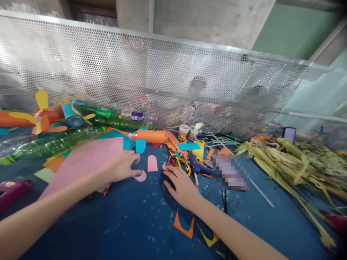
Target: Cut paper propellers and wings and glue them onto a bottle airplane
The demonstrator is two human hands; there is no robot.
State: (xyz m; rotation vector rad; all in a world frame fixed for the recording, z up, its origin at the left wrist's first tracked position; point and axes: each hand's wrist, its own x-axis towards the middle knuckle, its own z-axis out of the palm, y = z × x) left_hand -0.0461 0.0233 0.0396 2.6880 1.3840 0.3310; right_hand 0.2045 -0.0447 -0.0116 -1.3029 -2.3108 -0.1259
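My left hand (123, 165) rests on the edge of a large pink paper sheet (84, 159), fingers curled, the fingertips close to a curved pink offcut (141, 176). A small rounded pink paper piece (152, 163) lies just right of it on the blue table (130, 220). My right hand (182, 186) lies palm down on the table with its fingers stretched toward a tangle of coloured paper strips (180, 161) and a blue tool (202, 168). An orange-wrapped bottle (151, 136) lies behind both hands.
Green plastic bottles (51, 144) and paper-covered bottle models (48, 115) lie at the left. Dried corn husks (292, 159) are heaped at the right beside a phone (288, 133). A perforated metal screen (162, 76) closes the back. Orange (183, 225) and yellow scraps (208, 238) lie near my right arm.
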